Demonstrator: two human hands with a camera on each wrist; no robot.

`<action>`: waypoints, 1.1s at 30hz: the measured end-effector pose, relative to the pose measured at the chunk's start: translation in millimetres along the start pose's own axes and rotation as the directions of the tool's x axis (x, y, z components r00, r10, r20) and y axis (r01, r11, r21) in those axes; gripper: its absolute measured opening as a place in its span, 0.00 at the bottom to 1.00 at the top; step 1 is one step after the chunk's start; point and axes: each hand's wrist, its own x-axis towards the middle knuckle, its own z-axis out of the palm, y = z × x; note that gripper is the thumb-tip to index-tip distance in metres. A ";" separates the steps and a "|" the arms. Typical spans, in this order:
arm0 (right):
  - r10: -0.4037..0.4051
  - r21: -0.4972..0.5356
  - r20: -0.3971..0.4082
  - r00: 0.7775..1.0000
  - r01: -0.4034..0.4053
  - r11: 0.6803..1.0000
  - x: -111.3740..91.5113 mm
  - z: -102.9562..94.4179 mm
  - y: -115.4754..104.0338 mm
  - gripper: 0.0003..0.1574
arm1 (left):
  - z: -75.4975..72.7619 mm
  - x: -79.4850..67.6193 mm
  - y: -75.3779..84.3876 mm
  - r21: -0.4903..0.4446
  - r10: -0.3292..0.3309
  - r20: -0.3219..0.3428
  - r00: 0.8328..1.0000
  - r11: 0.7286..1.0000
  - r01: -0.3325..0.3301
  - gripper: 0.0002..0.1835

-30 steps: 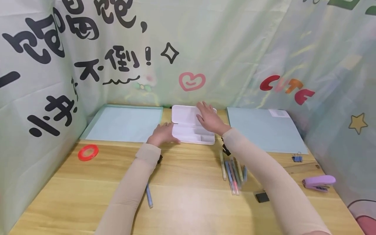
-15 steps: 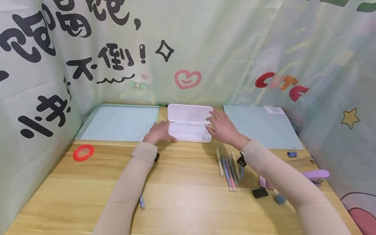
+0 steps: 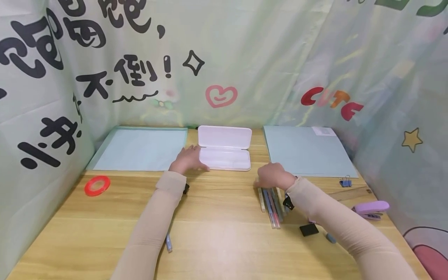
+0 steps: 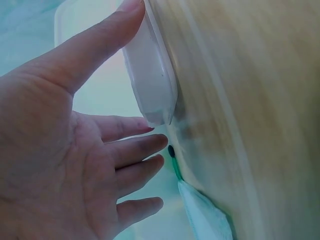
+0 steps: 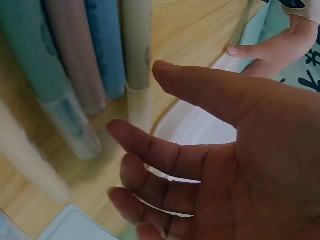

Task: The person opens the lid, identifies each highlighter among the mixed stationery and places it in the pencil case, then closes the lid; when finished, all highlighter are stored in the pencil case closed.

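A white pencil case lies at the back of the table with its lid tipped back. My left hand is at its left end; in the left wrist view the thumb lies along the case's side wall and the index fingertip touches its corner, all fingers fairly straight. My right hand hovers over the far ends of several pens. In the right wrist view, its thumb and fingers stand apart with nothing between them, beside a cream pen, a blue pen and a teal pen.
Light blue folders flank the case, left and right. A red tape roll is far left. At right lie a binder clip, wooden ruler, purple stapler and black block. A lone pen pokes from under my left forearm.
My right hand has left the pencil case's lid, moved right, then come down toward me over the pens. The left hand has stayed at the case's left end.
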 end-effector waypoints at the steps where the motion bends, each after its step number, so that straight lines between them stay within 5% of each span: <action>1: 0.006 0.008 -0.003 1.000 -0.006 1.000 0.6 1.7 -0.3 0.25 | 0.1 0.1 -0.3 -0.003 0.000 0.001 1.000 1.000 0.000 0.52; 12: 0.064 0.071 0.014 0.998 -0.065 0.995 6.6 7.2 -7.6 0.25 | -2.6 -2.1 1.4 -0.007 -0.008 -0.012 1.000 1.000 0.008 0.51; 21: 0.050 0.295 -0.115 0.992 -0.014 0.955 21.3 -21.1 -5.3 0.21 | -1.3 -0.9 -0.2 -0.013 -0.019 0.011 1.000 1.000 0.019 0.53; 28: 0.040 0.211 -0.218 0.975 0.007 0.978 39.2 -37.7 -8.6 0.14 | 2.5 2.8 -3.7 0.003 -0.026 0.004 1.000 1.000 0.026 0.54; 33: -0.020 0.103 -0.365 0.931 0.061 0.993 64.0 -35.7 -11.9 0.15 | 4.9 5.8 -5.2 0.039 -0.025 0.001 1.000 0.999 0.025 0.56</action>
